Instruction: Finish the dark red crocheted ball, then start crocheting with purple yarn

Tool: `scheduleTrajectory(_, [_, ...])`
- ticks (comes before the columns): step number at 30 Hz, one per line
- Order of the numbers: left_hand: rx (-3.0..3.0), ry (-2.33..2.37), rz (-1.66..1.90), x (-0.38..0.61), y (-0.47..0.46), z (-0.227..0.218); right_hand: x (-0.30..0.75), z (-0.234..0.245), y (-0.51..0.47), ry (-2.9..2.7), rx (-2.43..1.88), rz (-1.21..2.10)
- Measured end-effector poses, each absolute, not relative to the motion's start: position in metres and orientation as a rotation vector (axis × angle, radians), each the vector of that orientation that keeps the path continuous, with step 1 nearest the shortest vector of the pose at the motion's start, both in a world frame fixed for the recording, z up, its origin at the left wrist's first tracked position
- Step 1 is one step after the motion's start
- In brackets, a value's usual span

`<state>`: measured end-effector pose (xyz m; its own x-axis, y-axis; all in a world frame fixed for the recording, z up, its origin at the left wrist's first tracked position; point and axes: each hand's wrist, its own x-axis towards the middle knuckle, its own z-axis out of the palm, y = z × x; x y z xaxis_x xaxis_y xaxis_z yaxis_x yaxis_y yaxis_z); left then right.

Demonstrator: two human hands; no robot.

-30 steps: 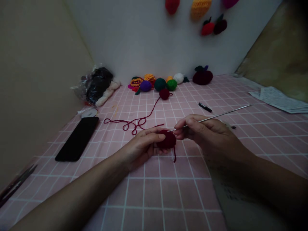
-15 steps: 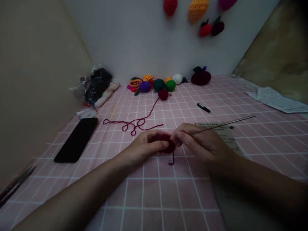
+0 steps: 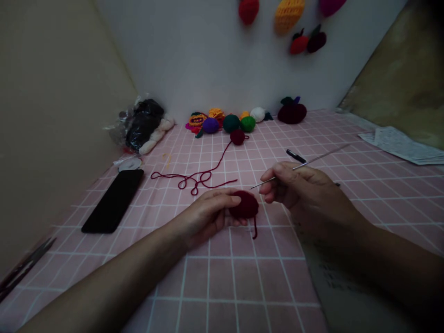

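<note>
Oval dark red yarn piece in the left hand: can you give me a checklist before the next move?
1. Oval dark red yarn piece gripped in left hand: ok.
2. Long thin silver metal tool held in right hand: ok.
3. Tool tip engaged in the piece: cannot tell, near its upper edge.
4. Short dark red yarn tail hanging clear of right hand: ok.
5. Loose dark red yarn strand untangled: not ok, looped on pink checked cloth.

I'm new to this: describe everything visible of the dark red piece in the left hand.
The dark red piece is rounded and looks like yarn. The left hand holds it, thumb on top, over the checked cloth. A short yarn tail hangs at its right. The metal rod has its tip near the top edge; contact unclear.
</note>
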<state>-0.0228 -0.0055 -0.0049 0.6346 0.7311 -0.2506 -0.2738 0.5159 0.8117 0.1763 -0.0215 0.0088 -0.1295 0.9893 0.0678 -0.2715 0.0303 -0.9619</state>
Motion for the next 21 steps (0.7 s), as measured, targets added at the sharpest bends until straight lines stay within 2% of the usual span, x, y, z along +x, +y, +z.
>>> scheduleTrajectory(6, [0.78, 0.618, 0.639, -0.0233, -0.005, -0.0028, 0.1755, 0.0071, -0.0247, -1.251, -0.852, 1.351])
scheduleTrajectory(13, [0.771, 0.627, 0.629, -0.0252, -0.005, -0.0005, 0.1741, 0.0089, -0.0281, -1.373, -0.875, 1.111])
scheduleTrajectory(21, [0.801, 0.585, 0.649, -0.0254, -0.0046, -0.0028, 0.1738, 0.0097, -0.0314, -1.489, -0.851, 1.133])
